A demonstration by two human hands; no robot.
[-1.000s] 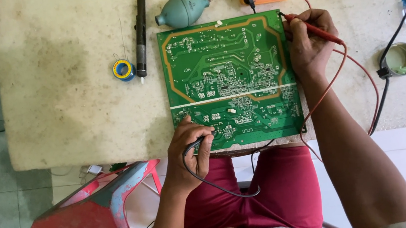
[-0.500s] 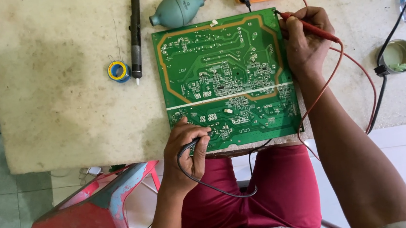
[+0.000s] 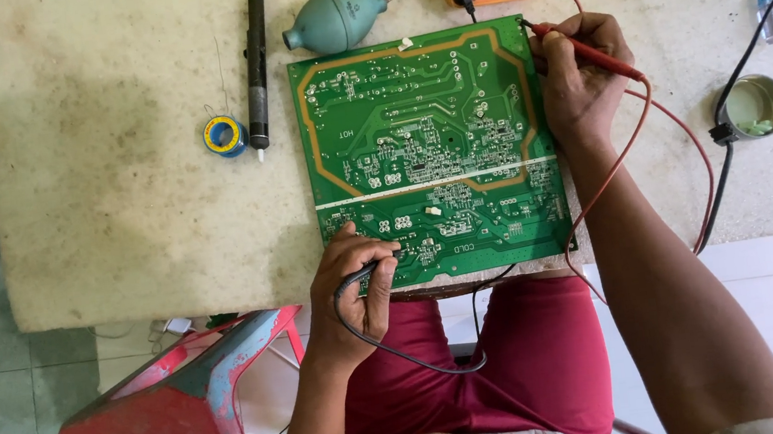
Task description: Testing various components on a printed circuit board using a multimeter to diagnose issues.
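Head view: the left hand (image 3: 352, 283) pinches a black probe (image 3: 365, 272) against the near edge of the green circuit board (image 3: 427, 146) lying flat on the tabletop (image 3: 114, 179); the right hand (image 3: 582, 72) grips a red probe (image 3: 584, 45) at the board's far corner. Risk, as judged: either tip could skid and bridge neighbouring solder joints; the red lead (image 3: 674, 129) trailing beside the right wrist could snag.

We see big green board (image 3: 427, 146) flat on table. We see red stick (image 3: 584, 45) and black stick (image 3: 364, 272) touching its edges.
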